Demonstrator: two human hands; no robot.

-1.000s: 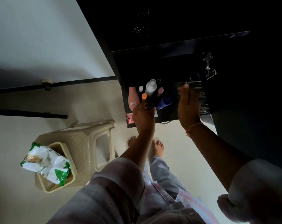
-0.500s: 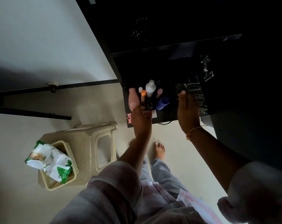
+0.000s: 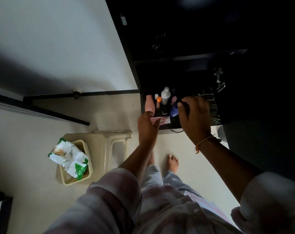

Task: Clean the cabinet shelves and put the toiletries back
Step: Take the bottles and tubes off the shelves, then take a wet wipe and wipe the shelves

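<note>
Bottles (image 3: 165, 98) stand back on the dark shelf (image 3: 173, 126) right of the frame's middle, the left hand (image 3: 147, 128) open by them, the right hand (image 3: 195, 116) maybe pinching something, so little looks left.

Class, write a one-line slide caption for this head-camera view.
Both hands, left hand and right hand, reach over toiletries on a dark cabinet shelf, including a pink bottle and a white bottle.
</note>
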